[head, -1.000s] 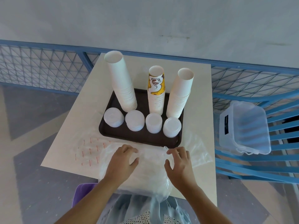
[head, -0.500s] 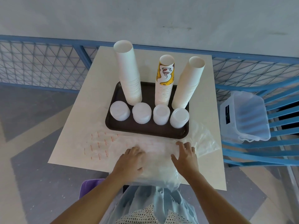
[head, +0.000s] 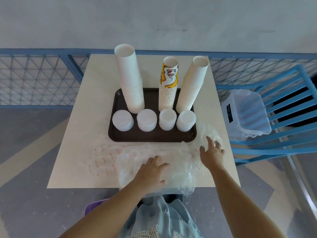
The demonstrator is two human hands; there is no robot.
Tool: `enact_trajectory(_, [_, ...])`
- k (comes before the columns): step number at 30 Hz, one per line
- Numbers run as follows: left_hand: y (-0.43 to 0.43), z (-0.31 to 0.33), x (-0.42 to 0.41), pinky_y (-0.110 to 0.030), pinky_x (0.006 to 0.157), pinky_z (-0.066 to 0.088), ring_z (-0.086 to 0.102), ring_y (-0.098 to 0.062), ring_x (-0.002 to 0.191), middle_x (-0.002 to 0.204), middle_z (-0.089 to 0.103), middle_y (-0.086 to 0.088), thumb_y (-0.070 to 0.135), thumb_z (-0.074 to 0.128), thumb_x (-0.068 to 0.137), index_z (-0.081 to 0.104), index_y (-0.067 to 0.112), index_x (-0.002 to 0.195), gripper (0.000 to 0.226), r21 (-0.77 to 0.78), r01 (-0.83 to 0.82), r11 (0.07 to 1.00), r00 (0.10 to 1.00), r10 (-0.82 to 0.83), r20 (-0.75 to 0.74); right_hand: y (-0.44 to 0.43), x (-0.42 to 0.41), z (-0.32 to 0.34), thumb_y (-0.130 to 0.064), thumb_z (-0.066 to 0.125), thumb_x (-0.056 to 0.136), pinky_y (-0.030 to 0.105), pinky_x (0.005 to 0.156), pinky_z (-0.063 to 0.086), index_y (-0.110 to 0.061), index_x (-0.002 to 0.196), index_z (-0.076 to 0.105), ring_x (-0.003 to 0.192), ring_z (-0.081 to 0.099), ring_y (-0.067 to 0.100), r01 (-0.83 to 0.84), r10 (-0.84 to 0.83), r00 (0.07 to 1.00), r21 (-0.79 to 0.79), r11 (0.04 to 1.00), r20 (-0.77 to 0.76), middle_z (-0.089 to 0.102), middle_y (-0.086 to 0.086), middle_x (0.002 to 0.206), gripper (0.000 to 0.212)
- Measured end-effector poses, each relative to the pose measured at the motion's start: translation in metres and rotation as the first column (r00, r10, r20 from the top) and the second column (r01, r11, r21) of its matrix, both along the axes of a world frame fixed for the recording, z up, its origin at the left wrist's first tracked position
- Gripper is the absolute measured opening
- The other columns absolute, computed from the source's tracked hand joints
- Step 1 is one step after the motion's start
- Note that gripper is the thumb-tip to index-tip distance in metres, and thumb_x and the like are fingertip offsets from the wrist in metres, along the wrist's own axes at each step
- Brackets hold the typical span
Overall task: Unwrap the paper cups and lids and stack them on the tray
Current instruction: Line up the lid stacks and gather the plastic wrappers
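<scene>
Pale wall and a blue mesh railing (head: 34, 79) stand behind a beige surface (head: 72, 152). A dark tray (head: 154, 136) sits at its middle. Three tall cup stacks (head: 131, 79) stand along the tray's far edge and four short lid stacks (head: 146, 120) line its near edge, probably so the low ones can be reached without knocking the tall ones.

Clear plastic wrapping (head: 176, 170) is heaped at the near edge of the surface, just beside the tray. The left hand (head: 151, 170) lies on the heap with fingers nearly straight and gripping nothing, apparently pinning it so it does not slide off the edge. The right hand (head: 211, 152) has its fingers spread and holds nothing. It is over the loose wrapping near the tray's near right corner, likely to gather it in.

I cannot tell whether anything is left inside the wrapping, but the stacking looks done.

To the right, a clear bin (head: 247, 114) rests on a blue chair (head: 283, 103).
</scene>
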State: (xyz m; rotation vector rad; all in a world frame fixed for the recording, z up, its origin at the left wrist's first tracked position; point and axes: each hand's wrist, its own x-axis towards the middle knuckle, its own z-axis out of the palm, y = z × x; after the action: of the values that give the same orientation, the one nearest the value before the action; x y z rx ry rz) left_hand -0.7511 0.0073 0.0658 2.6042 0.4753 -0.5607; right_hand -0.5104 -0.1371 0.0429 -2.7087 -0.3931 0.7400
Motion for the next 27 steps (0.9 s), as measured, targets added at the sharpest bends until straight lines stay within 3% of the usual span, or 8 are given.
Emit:
enact_trajectory(8, [-0.006, -0.011, 0.002, -0.043, 0.101, 0.053, 0.032, -0.028, 0.141, 0.158, 0.026, -0.001, 0.047, 0.066, 0.092, 0.043, 0.040, 0.150, 0.063, 0.095, 0.028, 0.995, 1.000, -0.028, 0.006, 0.011, 0.007, 0.007, -0.051, 0.042, 0.102, 0.046, 0.110, 0.036, -0.023, 0.132, 0.064, 0.120, 0.050, 0.036, -0.013, 0.022, 0.997, 0.110, 0.994, -0.080, 0.056, 0.010, 0.132, 0.046])
enact_trajectory(12, [-0.004, -0.011, 0.002, -0.042, 0.100, 0.054, 0.033, -0.028, 0.141, 0.158, 0.026, -0.001, 0.048, 0.066, 0.092, 0.041, 0.041, 0.151, 0.064, 0.088, 0.031, 0.996, 0.999, -0.032, 0.007, 0.009, 0.006, 0.015, -0.026, 0.049, 0.098, 0.035, 0.065, 0.042, -0.014, 0.080, 0.053, 0.079, 0.052, 0.027, 0.342, -0.309, 0.940, 0.381, 0.859, -0.146, 0.053, 0.000, 0.074, 0.022])
enact_trajectory(14, [-0.004, -0.011, 0.003, -0.041, 0.102, 0.053, 0.032, -0.027, 0.142, 0.158, 0.026, -0.001, 0.048, 0.065, 0.093, 0.042, 0.040, 0.151, 0.063, 0.083, 0.038, 0.996, 0.999, -0.038, -0.002, 0.005, 0.008, 0.022, -0.018, 0.059, 0.098, 0.028, 0.061, 0.044, -0.022, 0.102, 0.055, 0.081, 0.058, 0.023, 0.505, -0.465, 0.862, 0.430, 0.748, -0.202, 0.058, -0.003, 0.085, 0.007])
enact_trajectory(17, [-0.003, -0.008, 0.004, -0.041, 0.104, 0.052, 0.032, -0.027, 0.143, 0.159, 0.026, -0.002, 0.047, 0.065, 0.095, 0.041, 0.037, 0.152, 0.063, 0.078, 0.043, 0.996, 0.999, -0.043, -0.001, 0.004, 0.012, 0.028, -0.022, 0.073, 0.093, 0.034, 0.070, 0.053, -0.019, 0.137, 0.047, 0.090, 0.067, 0.025, 0.694, -0.584, 0.720, 0.395, 0.602, -0.374, 0.064, 0.009, 0.106, 0.051])
enact_trajectory(19, [-0.003, -0.005, 0.005, -0.041, 0.104, 0.050, 0.034, -0.027, 0.143, 0.159, 0.026, -0.004, 0.043, 0.063, 0.097, 0.040, 0.034, 0.152, 0.060, 0.102, 0.043, 0.994, 0.999, -0.046, 0.018, 0.006, 0.015, 0.029, -0.030, 0.078, 0.091, 0.037, 0.076, 0.055, -0.017, 0.151, 0.038, 0.087, 0.065, 0.024, 0.731, -0.577, 0.674, 0.305, 0.610, -0.461, 0.061, 0.014, 0.116, 0.074])
enact_trajectory(21, [-0.003, -0.003, 0.005, -0.041, 0.103, 0.050, 0.036, -0.027, 0.141, 0.157, 0.028, -0.005, 0.040, 0.061, 0.099, 0.040, 0.031, 0.151, 0.057, 0.138, 0.040, 0.990, 0.998, -0.045, 0.033, 0.007, 0.017, 0.028, -0.031, 0.078, 0.091, 0.034, 0.071, 0.056, -0.015, 0.149, 0.043, 0.082, 0.062, 0.024, 0.698, -0.523, 0.687, 0.260, 0.667, -0.504, 0.060, 0.014, 0.117, 0.069])
enact_trajectory(24, [-0.003, -0.003, 0.003, -0.043, 0.105, 0.050, 0.035, -0.027, 0.141, 0.155, 0.029, -0.005, 0.040, 0.061, 0.098, 0.042, 0.030, 0.150, 0.056, 0.154, 0.038, 0.987, 0.999, -0.042, 0.023, 0.007, 0.019, 0.022, -0.019, 0.070, 0.094, 0.029, 0.055, 0.046, -0.004, 0.098, 0.066, 0.064, 0.047, 0.022, 0.590, -0.432, 0.773, 0.274, 0.760, -0.466, 0.054, 0.011, 0.084, 0.016])
enact_trajectory(27, [-0.001, -0.003, 0.001, -0.043, 0.108, 0.048, 0.035, -0.027, 0.142, 0.155, 0.030, -0.005, 0.039, 0.062, 0.097, 0.043, 0.030, 0.149, 0.056, 0.153, 0.034, 0.988, 0.999, -0.037, 0.016, 0.007, 0.018, 0.017, -0.016, 0.063, 0.095, 0.035, 0.060, 0.041, 0.002, 0.081, 0.063, 0.067, 0.043, 0.025, 0.456, -0.359, 0.875, 0.300, 0.838, -0.326, 0.050, 0.013, 0.074, 0.022])
